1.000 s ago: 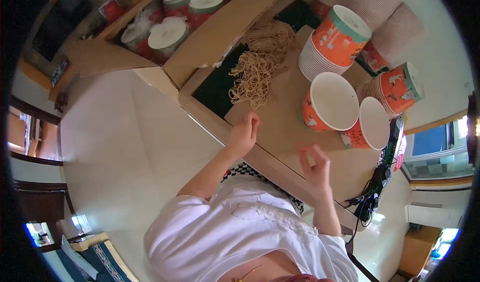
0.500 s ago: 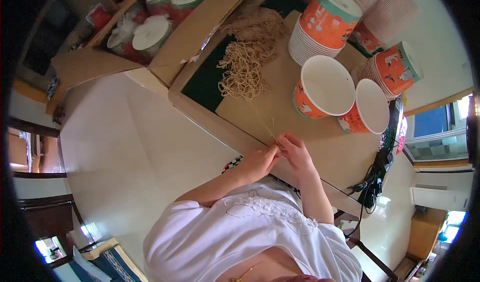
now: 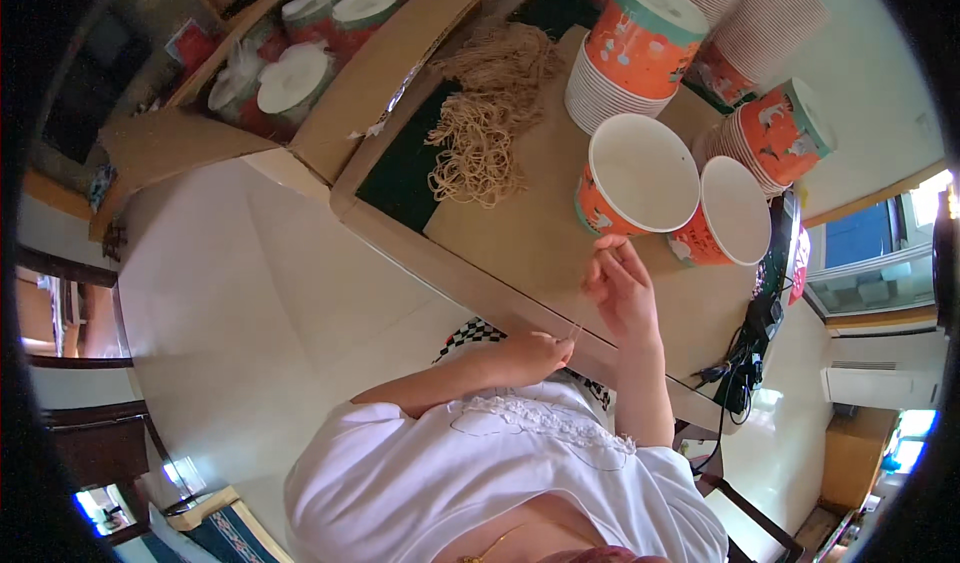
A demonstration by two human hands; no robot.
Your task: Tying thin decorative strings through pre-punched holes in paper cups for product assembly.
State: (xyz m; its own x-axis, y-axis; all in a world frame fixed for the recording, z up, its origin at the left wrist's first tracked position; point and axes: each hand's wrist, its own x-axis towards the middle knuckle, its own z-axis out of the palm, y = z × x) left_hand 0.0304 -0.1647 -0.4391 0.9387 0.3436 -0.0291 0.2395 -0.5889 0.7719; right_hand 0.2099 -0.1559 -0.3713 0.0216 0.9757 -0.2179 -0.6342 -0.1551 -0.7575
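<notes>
My left hand (image 3: 540, 356) is low at the table's front edge, its thumb and fingers pinching a thin beige string (image 3: 575, 332). Above and to the right of it, my right hand (image 3: 622, 291) is raised over the cardboard with its fingers loosely bent and apart; I see nothing held in it. Just beyond its fingertips stand a large orange-and-white paper tub (image 3: 642, 175) and a second paper tub (image 3: 733, 211), both with their white insides showing. A tangled heap of beige string (image 3: 478, 153) lies on the cardboard to the far left of my hands.
Stacked paper tubs (image 3: 640, 48) rise behind, with another stack (image 3: 770, 138) lying tilted at the right. A carton (image 3: 400, 58) of bagged tubs stands at the back left. Black cables (image 3: 742, 363) hang at the right table edge. Brown cardboard (image 3: 540, 253) covers the tabletop.
My hands have parted: the right has moved up and away toward the tubs, while the left has dropped slightly. The string that ran from the heap toward my hands no longer shows there.
</notes>
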